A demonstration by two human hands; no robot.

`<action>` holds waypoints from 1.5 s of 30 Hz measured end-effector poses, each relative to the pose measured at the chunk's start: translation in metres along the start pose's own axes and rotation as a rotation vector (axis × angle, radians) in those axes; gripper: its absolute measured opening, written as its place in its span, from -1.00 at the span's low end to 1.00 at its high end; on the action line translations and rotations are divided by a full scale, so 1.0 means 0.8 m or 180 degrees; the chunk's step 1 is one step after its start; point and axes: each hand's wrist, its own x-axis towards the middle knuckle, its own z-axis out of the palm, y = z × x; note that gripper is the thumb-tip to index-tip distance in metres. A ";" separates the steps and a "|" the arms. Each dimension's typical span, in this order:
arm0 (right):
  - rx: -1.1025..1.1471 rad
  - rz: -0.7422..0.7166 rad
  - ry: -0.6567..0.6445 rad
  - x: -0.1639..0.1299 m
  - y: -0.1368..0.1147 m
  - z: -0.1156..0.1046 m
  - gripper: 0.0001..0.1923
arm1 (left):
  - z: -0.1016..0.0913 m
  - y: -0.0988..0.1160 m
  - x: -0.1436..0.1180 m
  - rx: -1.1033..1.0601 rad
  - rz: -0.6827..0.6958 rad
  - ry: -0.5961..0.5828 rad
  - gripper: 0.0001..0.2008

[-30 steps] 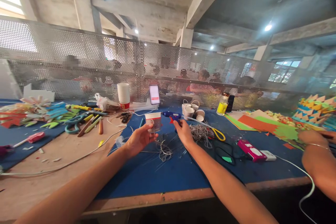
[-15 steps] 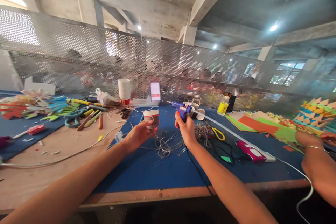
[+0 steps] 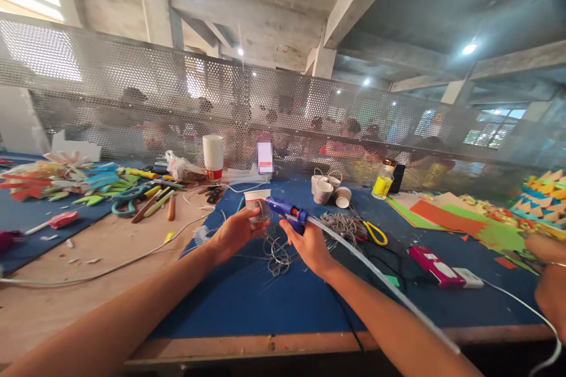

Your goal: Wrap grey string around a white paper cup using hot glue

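My left hand (image 3: 236, 230) is closed round a paper cup (image 3: 257, 195) with a white rim and a red band; grey cord shows about its lower part. In my right hand (image 3: 309, 242) is a blue hot glue gun (image 3: 287, 210), its nozzle against or just in front of the cup's side. A long clear glue stick (image 3: 367, 259) trails from the gun's back towards me. Below the cup, loose grey cord (image 3: 278, 259) lies tangled on the blue mat (image 3: 230, 300). Right of the gun is a bigger heap of grey cord (image 3: 342, 228).
Small cups (image 3: 324, 189) stand beyond the gun, one on its side. Yellow-handled scissors (image 3: 375, 233), a glass bottle (image 3: 384, 179) and a magenta power strip (image 3: 431, 265) lie right. Stacked paper cups (image 3: 213, 156) and tools (image 3: 152, 203) are left. A co-worker's arm (image 3: 550, 288) reaches in at right.
My right hand has brought the glue gun left and down to the cup, and the glue stick has swung towards me. My left hand keeps hold of the cup. The co-worker's arm has shifted right in view.
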 end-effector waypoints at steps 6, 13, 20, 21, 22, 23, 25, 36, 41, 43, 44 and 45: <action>-0.0276 -0.0219 0.0058 -0.007 0.015 -0.002 -0.65 | 0.003 0.000 -0.001 0.0156 -0.0004 -0.0121 -0.64; -0.0599 -0.0555 0.0058 -0.009 0.023 -0.004 -0.69 | 0.001 0.000 0.000 0.0141 -0.0024 -0.0167 -0.67; -0.0997 -0.0878 0.0236 -0.008 0.019 -0.006 -0.67 | -0.003 -0.002 0.002 0.0218 0.0020 -0.0277 -0.57; -0.1017 -0.0915 0.0254 -0.008 0.018 -0.006 -0.67 | -0.003 -0.002 0.001 0.0240 0.0037 -0.0282 -0.57; -0.1032 -0.0953 0.0258 -0.008 0.018 -0.006 -0.67 | -0.003 -0.002 0.001 0.0261 0.0055 -0.0282 -0.57; -0.1045 -0.0991 0.0252 -0.008 0.018 -0.006 -0.67 | -0.003 -0.002 0.002 0.0283 0.0070 -0.0281 -0.58; -0.1078 -0.1053 0.0254 -0.008 0.017 -0.006 -0.67 | -0.003 -0.002 0.002 0.0324 0.0101 -0.0274 -0.58; -0.1348 -0.1131 0.0216 -0.008 0.013 -0.007 -0.67 | -0.001 -0.004 0.000 0.0528 0.0268 -0.0233 -0.58; -0.1450 -0.1185 0.0220 -0.007 0.015 -0.007 -0.70 | -0.004 -0.006 0.002 0.0607 0.0319 -0.0232 -0.54; -0.1481 -0.1213 0.0232 -0.006 0.016 -0.007 -0.70 | -0.004 -0.006 0.003 0.0626 0.0328 -0.0225 -0.53; -0.1497 -0.1227 0.0240 -0.006 0.017 -0.007 -0.70 | -0.004 -0.006 0.002 0.0635 0.0331 -0.0225 -0.52; -0.1514 -0.1237 0.0243 -0.006 0.017 -0.007 -0.70 | -0.003 -0.005 0.002 0.0643 0.0326 -0.0225 -0.52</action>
